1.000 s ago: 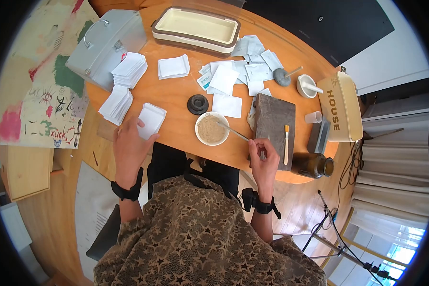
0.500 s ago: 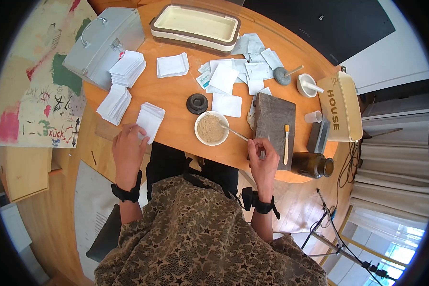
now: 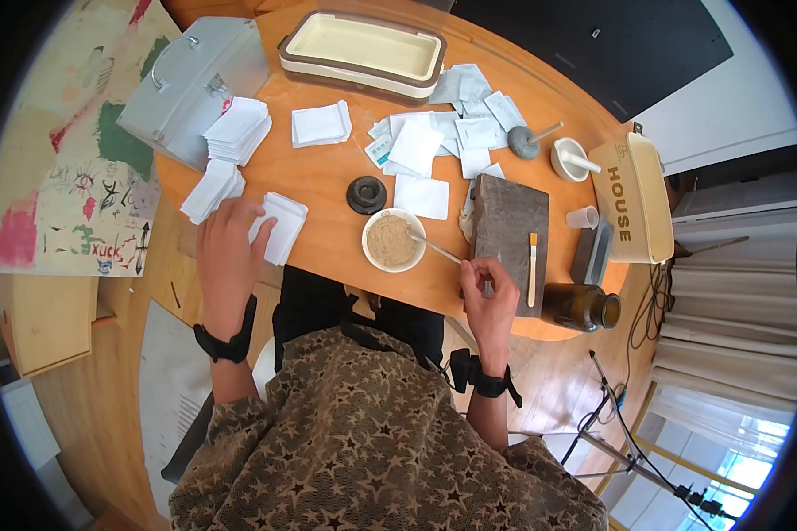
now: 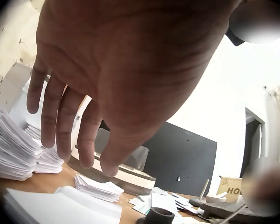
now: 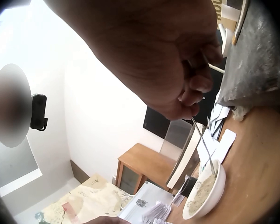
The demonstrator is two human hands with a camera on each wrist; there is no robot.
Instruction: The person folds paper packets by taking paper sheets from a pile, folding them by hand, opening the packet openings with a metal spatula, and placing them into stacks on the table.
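Observation:
In the head view my left hand is over the table's left edge, between a small stack of white packets and a thicker stack. The left wrist view shows its fingers spread and relaxed, gripping nothing, above the white packets. My right hand pinches the handle end of a thin metal spoon. The spoon's other end rests in a white bowl of beige powder; in the right wrist view it dips into the powder.
A black round lid sits behind the bowl. Scattered packets lie farther back, near a cream tray. On the right are a dark board with a brush, a brown jar and a mortar. A metal case stands back left.
My left hand has moved left and slightly up, off the near end of the small packet stack toward the thicker stack. The right hand keeps its pinch on the spoon, almost unmoved.

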